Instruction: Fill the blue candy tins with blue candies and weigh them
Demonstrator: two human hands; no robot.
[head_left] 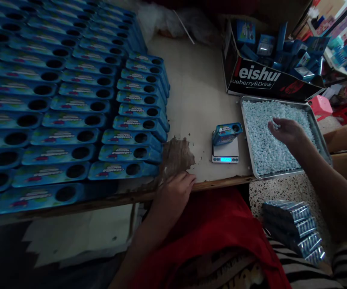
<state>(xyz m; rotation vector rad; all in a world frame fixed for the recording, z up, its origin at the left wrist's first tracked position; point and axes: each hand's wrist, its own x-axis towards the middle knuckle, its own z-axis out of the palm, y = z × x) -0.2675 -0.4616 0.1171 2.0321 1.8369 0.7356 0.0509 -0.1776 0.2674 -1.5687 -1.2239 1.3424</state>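
Pinching pale candies, right hand [284,130] hovers over tray [317,124]; left hand [175,188] rests loosely curled on table edge [221,182].

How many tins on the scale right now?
1: a single blue tin sits on the small scale, left of the pellet tray. The many other tins lie in rows across the table's left.

Layout of the counter [197,88]. Rows of tins [71,108] fill its left half, reaching the near edge. A scale [225,154] stands right of centre, with one tin [226,133] on it. Just right of the scale lies a tray [322,140] holding pellets [263,140]. Behind the tray stands a carton [269,78] with boxes [281,52] in it. The left hand [175,190] rests on the near edge, left of the scale; the right hand [284,130] is over the tray. Wrapped packs [296,224] lie below the tray, off the counter.
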